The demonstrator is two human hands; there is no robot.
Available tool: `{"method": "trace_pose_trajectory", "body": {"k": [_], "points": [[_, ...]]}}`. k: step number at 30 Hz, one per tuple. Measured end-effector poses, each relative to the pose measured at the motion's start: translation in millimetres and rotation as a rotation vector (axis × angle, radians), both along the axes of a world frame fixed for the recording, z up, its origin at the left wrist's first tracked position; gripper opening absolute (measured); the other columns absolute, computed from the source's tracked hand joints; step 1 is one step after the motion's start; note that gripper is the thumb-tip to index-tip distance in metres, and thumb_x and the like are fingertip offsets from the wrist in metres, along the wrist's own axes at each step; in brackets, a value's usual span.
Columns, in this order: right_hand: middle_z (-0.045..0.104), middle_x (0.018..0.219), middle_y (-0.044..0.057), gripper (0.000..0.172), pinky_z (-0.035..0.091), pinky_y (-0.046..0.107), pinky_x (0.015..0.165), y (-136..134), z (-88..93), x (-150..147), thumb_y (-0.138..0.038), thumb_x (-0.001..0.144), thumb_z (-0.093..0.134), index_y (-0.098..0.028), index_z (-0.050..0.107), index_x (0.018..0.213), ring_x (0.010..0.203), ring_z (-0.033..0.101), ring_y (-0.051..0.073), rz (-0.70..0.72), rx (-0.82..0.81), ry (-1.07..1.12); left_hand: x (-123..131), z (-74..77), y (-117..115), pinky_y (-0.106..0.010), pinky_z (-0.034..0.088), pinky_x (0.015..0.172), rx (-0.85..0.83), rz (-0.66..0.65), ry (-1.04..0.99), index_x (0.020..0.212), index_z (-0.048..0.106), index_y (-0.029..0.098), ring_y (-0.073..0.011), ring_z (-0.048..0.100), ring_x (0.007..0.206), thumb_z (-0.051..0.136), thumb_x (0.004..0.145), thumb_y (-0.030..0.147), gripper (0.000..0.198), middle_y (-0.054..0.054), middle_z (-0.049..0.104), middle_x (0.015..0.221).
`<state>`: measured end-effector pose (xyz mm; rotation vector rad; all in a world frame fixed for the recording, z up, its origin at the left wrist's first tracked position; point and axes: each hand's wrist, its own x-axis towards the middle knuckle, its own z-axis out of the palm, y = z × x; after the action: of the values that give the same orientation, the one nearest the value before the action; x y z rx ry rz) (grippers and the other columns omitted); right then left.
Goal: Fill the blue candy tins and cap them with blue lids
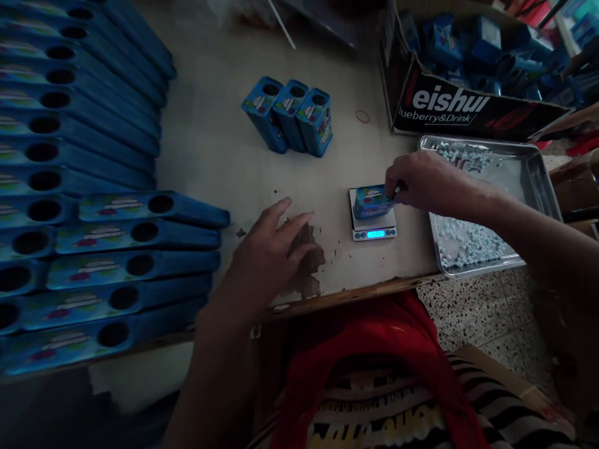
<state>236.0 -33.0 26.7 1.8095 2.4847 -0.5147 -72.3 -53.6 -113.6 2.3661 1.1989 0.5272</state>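
On a small digital scale (375,234) with a lit blue display rests a blue candy tin (369,202). The fingers of my right hand (414,178) are pinched together at the tin's right end, over its top. What lies between them is mostly hidden; a small pale spot shows there. My left hand (269,243) hovers over the table left of the scale, fingers spread and holding nothing. Beyond the scale, three blue tins (291,115) stand upright side by side, each with a dark round opening on top. Right of the scale, small pale pellets (472,243) lie in a metal tray (545,187).
Rows of blue tins (135,265) with round openings fill the left side. A black cardboard box (468,112) of more tins stands at the back right. A rubber band (362,116) lies near it. The table's worn front edge (355,292) is close to my body.
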Motion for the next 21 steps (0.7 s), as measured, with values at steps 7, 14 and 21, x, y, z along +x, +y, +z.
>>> {"method": "trace_pose_trajectory", "body": {"k": [7,14,21], "points": [[0.066,0.078,0.0,0.022,0.038,0.032,0.077,1.2,-6.1,-9.2,-0.002,0.078,0.075,-0.021,0.083,0.084,0.078,0.06,0.017,-0.046,-0.002,-0.027,2.2,-5.1,7.4,-0.06,0.054,0.122,0.056,-0.021,0.037,0.146,0.063,0.02,-0.0435,0.053,0.154,0.062,0.104,0.023,0.042,-0.021,0.045,0.169],[0.069,0.083,0.003,0.007,0.044,0.036,0.088,8.2,10.4,58.3,-0.02,0.092,0.074,-0.021,0.08,0.088,0.089,0.066,0.022,-0.217,0.231,0.039,-3.3,-11.7,12.5,-0.061,0.057,0.117,0.1,-0.037,0.044,0.144,0.066,0.02,-0.0447,0.059,0.148,0.058,0.106,0.035,0.042,-0.023,0.05,0.165],[0.064,0.142,0.024,0.052,0.044,0.048,0.109,-42.2,-58.1,193.5,-0.05,0.107,0.061,-0.013,0.066,0.144,0.128,0.056,0.038,-0.536,0.218,-0.288,-5.0,-24.3,15.7,-0.064,0.056,0.118,0.098,-0.039,0.019,0.142,0.069,0.03,-0.0424,0.064,0.142,0.051,0.108,0.043,0.041,-0.016,0.059,0.16]]}}
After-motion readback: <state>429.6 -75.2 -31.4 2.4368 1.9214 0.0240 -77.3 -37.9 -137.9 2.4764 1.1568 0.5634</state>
